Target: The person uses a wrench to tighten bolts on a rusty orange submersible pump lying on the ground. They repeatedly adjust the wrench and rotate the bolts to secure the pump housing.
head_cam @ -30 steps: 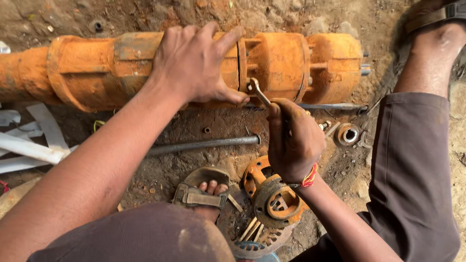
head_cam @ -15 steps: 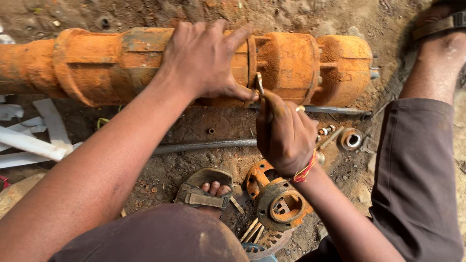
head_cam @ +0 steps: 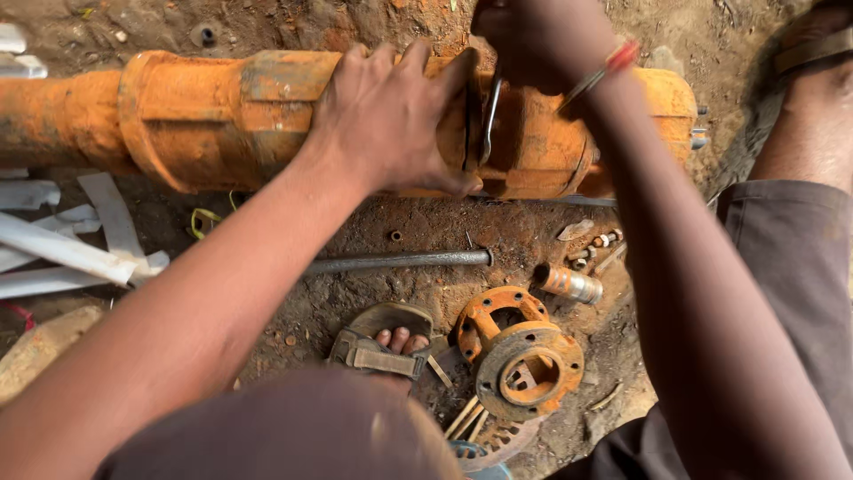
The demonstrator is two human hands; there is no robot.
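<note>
Fingers of the left hand (head_cam: pixel 391 124) lie spread and flat over the top of the orange pump body (head_cam: pixel 267 116), thumb pressed down its near side beside a flange; they brace it rather than close around anything. The right hand (head_cam: pixel 533 40) is curled shut over the upper end of a slim metal spanner (head_cam: pixel 490 116), which hangs down across the joint in the casing just beside the left thumb. A red band sits at that wrist.

The pump body lies on its side across bare, reddish-brown dirt, strewn with small stones and grit; this is open ground, no floor or bench. A grey steel rod (head_cam: pixel 400 261) lies on the soil just in front of the casing, parallel to it. To the right of the rod's end rests a short threaded sleeve (head_cam: pixel 569 284), with a few small nuts (head_cam: pixel 604 240) near it. Nearer the person, two orange flanged rings (head_cam: pixel 524 364) lie stacked, one overlapping the other, beside a sandalled foot (head_cam: pixel 391 347). White plastic strips (head_cam: pixel 71 240) lie in a heap at the left edge. Another foot in a sandal (head_cam: pixel 813 53) shows at the upper right. No packages, labels or containers can be made out
</note>
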